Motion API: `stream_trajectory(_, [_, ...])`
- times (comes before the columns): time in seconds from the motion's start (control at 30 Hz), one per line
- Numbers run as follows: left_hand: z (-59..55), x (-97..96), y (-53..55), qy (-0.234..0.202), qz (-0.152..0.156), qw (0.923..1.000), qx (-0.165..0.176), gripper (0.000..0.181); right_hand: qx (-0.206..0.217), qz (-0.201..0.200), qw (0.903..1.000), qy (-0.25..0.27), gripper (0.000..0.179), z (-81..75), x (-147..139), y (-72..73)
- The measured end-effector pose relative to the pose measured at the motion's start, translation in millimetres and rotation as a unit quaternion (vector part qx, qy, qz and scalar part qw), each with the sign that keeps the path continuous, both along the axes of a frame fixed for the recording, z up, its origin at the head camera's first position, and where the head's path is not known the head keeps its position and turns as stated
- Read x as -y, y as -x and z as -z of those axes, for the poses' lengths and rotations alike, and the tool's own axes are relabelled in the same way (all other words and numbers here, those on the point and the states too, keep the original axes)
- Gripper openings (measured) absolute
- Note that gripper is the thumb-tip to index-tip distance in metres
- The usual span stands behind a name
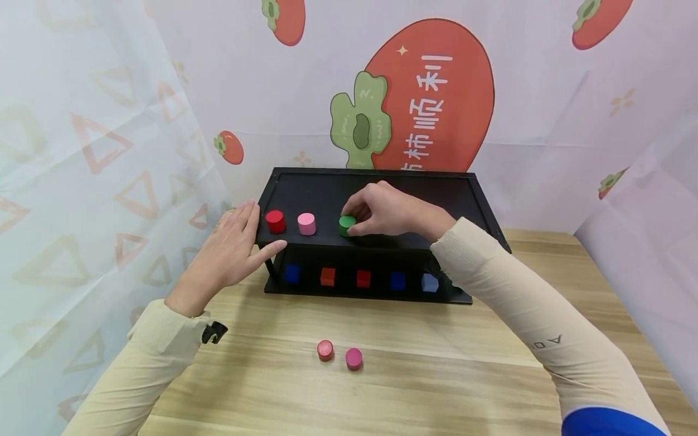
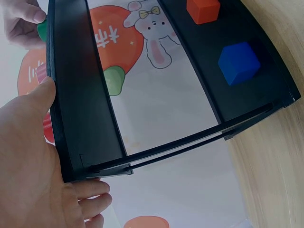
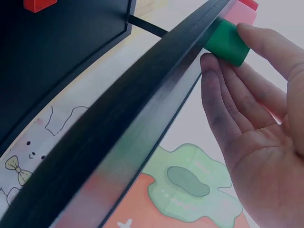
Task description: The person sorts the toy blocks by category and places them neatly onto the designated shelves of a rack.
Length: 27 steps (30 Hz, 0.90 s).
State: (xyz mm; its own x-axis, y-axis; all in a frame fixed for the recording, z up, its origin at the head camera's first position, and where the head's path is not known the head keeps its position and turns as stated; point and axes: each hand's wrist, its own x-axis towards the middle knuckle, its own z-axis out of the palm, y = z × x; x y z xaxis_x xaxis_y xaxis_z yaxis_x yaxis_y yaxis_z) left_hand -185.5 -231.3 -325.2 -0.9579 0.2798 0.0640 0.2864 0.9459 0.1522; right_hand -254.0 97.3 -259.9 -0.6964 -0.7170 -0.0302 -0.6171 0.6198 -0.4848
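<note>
On the top of the black two-tier shelf (image 1: 322,188), my right hand (image 1: 389,209) pinches a green cylinder (image 3: 227,42) between thumb and fingers. The cylinder stands upright at the board's front part. To its left are a pink cylinder (image 1: 307,224) and a red cylinder (image 1: 275,221), apart from each other. My left hand (image 1: 231,242) rests against the shelf's left end, fingers straight along the side and thumb (image 2: 42,95) at the front edge. In the left wrist view, part of the green cylinder (image 2: 42,30) is hidden behind the shelf edge.
Along the lower tier stand several cubes, among them a blue cube (image 1: 292,274), an orange cube (image 1: 328,277) and a light blue cube (image 1: 429,283). A light red cylinder (image 1: 325,350) and a magenta cylinder (image 1: 354,359) stand on the wooden table (image 1: 262,375). Printed cloth (image 1: 545,121) hangs behind.
</note>
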Motion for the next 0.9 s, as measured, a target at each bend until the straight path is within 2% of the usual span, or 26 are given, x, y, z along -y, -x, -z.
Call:
stream_trajectory(0.17, [0.0, -0.5, 0.1, 0.000, 0.001, 1.0000, -0.001, 0.103, -0.009, 0.008, 0.9999, 0.000, 0.038, -7.0, -1.6, -4.9])
stream_trajectory(0.27, [0.0, -0.4, 0.3, -0.001, 0.002, 1.0000, -0.001, 0.103, -0.028, 0.003, 0.9995, 0.011, 0.041, -14.8, -3.8, -10.4])
stream_trajectory(0.43, [-0.7, 1.6, 0.4, -0.002, 0.003, 1.0000, 0.001, 0.103, -0.056, -0.034, 0.9975, 0.027, 0.039, -26.0, -5.3, -25.2])
stream_trajectory(0.53, [-1.3, 3.5, -0.1, 0.000, 0.002, 1.0000, 0.000, 0.103, -0.063, -0.063, 0.9956, 0.029, 0.039, -26.8, -4.7, -38.0])
stream_trajectory(0.7, [-1.8, 3.5, -0.8, 0.002, 0.004, 1.0000, -0.002, 0.103, -0.068, -0.099, 0.9926, 0.017, 0.039, -11.9, -6.6, -62.5])
stream_trajectory(0.9, [-1.1, 1.3, 0.5, 0.004, 0.009, 0.9999, -0.004, 0.102, -0.051, -0.132, 0.9900, 0.001, 0.040, 26.1, -14.3, -86.2])
